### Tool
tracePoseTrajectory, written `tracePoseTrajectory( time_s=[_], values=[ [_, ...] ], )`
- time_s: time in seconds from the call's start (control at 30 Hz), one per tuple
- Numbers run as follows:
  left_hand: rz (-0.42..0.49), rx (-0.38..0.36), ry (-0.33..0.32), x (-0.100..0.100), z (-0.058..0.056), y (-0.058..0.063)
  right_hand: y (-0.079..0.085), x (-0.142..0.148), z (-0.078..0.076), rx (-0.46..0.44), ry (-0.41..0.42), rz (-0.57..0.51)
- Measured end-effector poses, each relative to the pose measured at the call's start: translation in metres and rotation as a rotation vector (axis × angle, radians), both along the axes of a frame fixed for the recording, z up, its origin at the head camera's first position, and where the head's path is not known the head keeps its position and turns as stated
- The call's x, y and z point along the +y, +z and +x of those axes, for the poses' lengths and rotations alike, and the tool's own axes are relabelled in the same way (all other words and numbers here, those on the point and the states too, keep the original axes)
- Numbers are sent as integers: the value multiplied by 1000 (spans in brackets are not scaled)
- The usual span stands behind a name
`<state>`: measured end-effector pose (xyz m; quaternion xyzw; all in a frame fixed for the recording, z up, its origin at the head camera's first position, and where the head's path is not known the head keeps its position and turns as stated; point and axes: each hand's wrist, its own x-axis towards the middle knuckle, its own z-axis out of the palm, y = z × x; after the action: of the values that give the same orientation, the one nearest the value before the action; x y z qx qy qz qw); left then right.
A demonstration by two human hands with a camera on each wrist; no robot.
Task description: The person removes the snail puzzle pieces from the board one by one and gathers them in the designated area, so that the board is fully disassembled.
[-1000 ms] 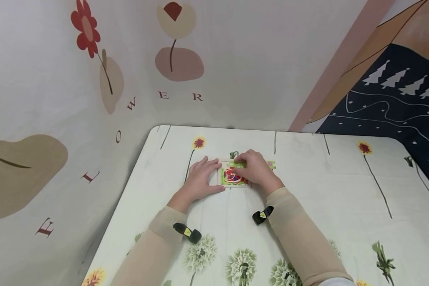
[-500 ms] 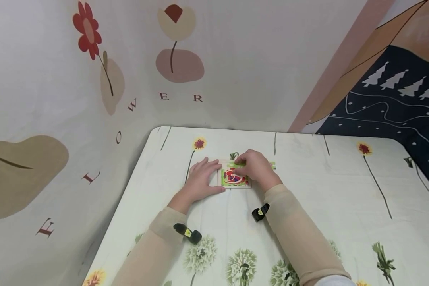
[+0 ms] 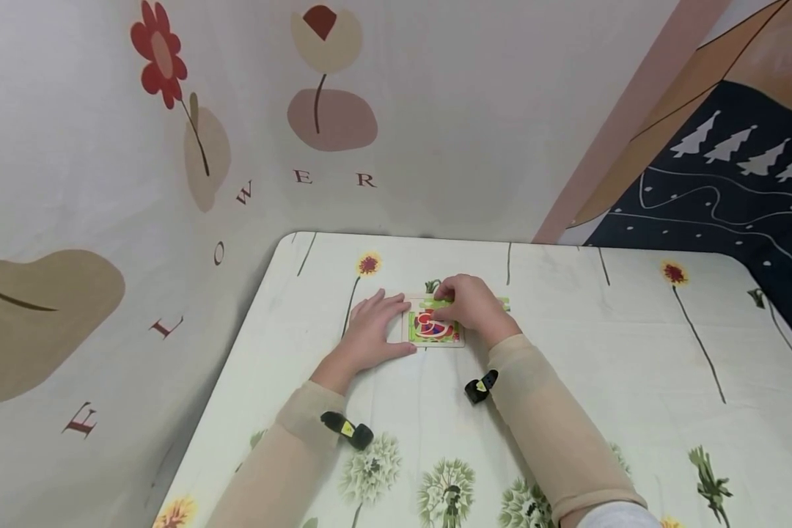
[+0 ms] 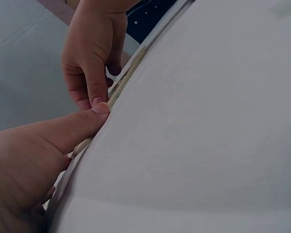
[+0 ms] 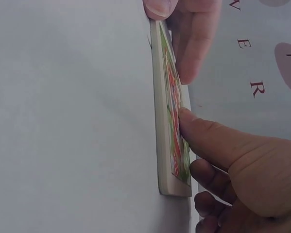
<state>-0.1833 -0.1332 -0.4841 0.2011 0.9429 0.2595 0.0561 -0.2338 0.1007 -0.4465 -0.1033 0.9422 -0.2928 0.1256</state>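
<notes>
A small wooden jigsaw puzzle board (image 3: pixel 433 341) with a red, purple and green picture lies on the table. My left hand (image 3: pixel 369 331) holds its left end, thumb at the near edge and fingers toward the far edge. My right hand (image 3: pixel 473 308) is over the board's right part; its thumb (image 5: pixel 206 133) touches the picture while the curled fingers reach toward the far edge. It pinches what looks like a puzzle piece, mostly hidden by the hand. A green strip (image 3: pixel 504 303) shows just beyond the right hand. The left thumb (image 4: pixel 84 124) lies against the board's edge in the left wrist view.
The flower-printed tablecloth (image 3: pixel 607 352) covers the table around the board. Behind the far edge hangs a pale printed curtain (image 3: pixel 449 169), with a dark panel of white trees (image 3: pixel 732 183) at the right.
Both hands stay at the board in nearly the same pose. The right wrist has shifted slightly, and less of the coloured strip beside the right hand shows than a second ago.
</notes>
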Motion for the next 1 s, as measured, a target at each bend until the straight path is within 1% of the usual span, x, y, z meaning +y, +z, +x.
tracePoseTrajectory(
  time_s=[0.27,0.6,1.0],
  values=[
    [-1,7,-1,1,1,1,3,-1,2,-29,-18,-29],
    [-5,6,0,0,0,-1,1,-2,2,9,-24,-51],
    [-11,-2,4,1,0,0,-1,-4,4,24,-22,-59]
  ],
)
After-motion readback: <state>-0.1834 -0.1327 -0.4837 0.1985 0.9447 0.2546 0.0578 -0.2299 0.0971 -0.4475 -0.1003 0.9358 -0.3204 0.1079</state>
